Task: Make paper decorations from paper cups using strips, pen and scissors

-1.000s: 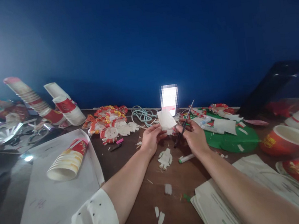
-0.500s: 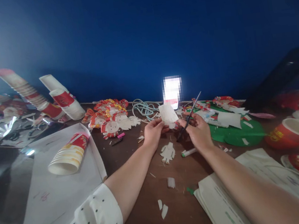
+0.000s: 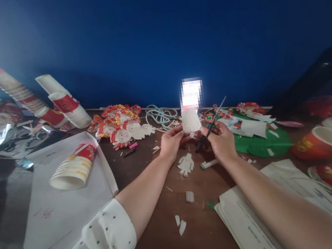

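My left hand (image 3: 172,140) pinches the lower left edge of a white piece of paper (image 3: 190,121), which has faint drawn lines and is held upright over the table. At its lower right corner are the fingertips of my right hand (image 3: 220,138). That hand is closed round dark scissors (image 3: 211,128), which slant up to the right; my fingers hide part of them. Below the hands lies a white paper cutout (image 3: 186,164) with jagged ends. Beside it is a white marker (image 3: 209,164) with a green end. Behind the paper a bright, blurred-out screen (image 3: 191,92) stands upright.
Decorated cutouts (image 3: 120,124) are heaped at the back left, by a pale blue cord (image 3: 160,116). Stacked paper cups (image 3: 75,165) lie on a white box lid (image 3: 45,230). A green sheet (image 3: 257,145), red cups (image 3: 324,142) and papers (image 3: 242,220) occupy the right.
The white paper has turned from tilted to nearly upright and shifted slightly right. My hands keep hold of the paper and scissors. The whole view has shifted a little.
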`<state>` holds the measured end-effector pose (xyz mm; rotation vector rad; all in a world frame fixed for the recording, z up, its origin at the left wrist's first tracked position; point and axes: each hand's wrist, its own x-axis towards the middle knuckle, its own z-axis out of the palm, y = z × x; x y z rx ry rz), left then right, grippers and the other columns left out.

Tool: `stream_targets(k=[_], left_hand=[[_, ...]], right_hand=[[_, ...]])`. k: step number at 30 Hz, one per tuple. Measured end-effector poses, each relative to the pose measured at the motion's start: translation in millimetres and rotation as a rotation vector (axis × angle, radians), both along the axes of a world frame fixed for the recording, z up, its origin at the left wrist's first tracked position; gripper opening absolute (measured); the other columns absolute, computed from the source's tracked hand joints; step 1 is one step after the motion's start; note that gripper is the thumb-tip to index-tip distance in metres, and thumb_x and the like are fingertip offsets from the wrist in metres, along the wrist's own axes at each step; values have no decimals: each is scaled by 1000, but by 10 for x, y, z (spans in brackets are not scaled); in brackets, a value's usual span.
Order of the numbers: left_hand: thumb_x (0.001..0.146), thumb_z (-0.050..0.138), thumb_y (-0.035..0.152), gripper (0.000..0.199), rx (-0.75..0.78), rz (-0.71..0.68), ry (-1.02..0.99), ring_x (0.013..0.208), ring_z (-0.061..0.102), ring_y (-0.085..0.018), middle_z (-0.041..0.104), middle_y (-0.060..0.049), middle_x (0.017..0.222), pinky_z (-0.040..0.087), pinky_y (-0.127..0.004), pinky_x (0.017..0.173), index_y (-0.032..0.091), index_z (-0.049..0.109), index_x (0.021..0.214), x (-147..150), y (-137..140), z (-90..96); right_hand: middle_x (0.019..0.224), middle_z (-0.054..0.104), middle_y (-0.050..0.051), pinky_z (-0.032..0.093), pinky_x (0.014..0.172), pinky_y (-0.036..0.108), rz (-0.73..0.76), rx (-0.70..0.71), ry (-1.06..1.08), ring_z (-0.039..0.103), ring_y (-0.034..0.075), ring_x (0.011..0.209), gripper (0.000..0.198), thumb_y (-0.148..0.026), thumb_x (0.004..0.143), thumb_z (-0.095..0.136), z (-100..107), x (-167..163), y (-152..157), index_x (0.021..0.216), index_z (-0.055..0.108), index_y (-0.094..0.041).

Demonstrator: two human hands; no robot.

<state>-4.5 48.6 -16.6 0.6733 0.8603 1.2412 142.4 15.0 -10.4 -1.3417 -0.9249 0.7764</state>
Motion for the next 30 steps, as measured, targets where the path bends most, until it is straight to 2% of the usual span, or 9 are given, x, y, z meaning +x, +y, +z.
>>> stream_targets(k=[5, 9, 14, 21, 26, 30], left_hand=[[77, 69, 4, 15, 7, -22, -1, 72, 71, -14, 71, -4, 75, 60, -33, 85, 10, 72, 91, 10, -2, -1], [77, 71, 4, 15, 7, -40, 9, 71, 72, -15, 71, -5, 75, 60, -34, 84, 10, 72, 91, 16, -5, -9], [79, 68, 1, 14, -8, -28, -1, 66, 70, -11, 71, -4, 73, 61, -29, 80, 9, 71, 91, 17, -8, -1], [79, 68, 1, 15, -19, -38, -3, 66, 70, -11, 71, -3, 73, 60, -29, 84, 9, 71, 92, 15, -13, 6], [82, 64, 1, 16, -11, -41, 0, 67, 70, -10, 71, -4, 74, 60, -26, 80, 9, 72, 93, 7, -12, -4], [83, 64, 2, 15, -16, -33, 21, 63, 69, -10, 70, -3, 71, 58, -21, 67, 9, 71, 94, 0, -15, 9]], right_hand=[[86, 74, 4, 55, 64, 31, 8, 16, -41, 69, 22, 79, 53, -45, 68, 77, 8, -10, -13, 112, 63, -20], [88, 75, 4, 56, 71, 33, 23, 25, -27, 70, 23, 83, 50, -45, 66, 78, 16, -23, -17, 108, 64, -21], [84, 74, 4, 56, 68, 33, 26, 38, -4, 69, 21, 77, 48, -43, 66, 77, 12, -30, -18, 107, 65, -20], [80, 74, 3, 56, 66, 33, 3, 44, 0, 69, 21, 73, 52, -42, 62, 80, 23, -40, -27, 106, 66, -19], [81, 74, 3, 55, 66, 33, -7, 45, 13, 69, 21, 75, 52, -42, 62, 80, 10, -45, -18, 107, 66, -19], [82, 74, 3, 55, 68, 33, -31, 45, 4, 68, 21, 77, 53, -43, 63, 80, -6, -38, -7, 108, 66, -19]])
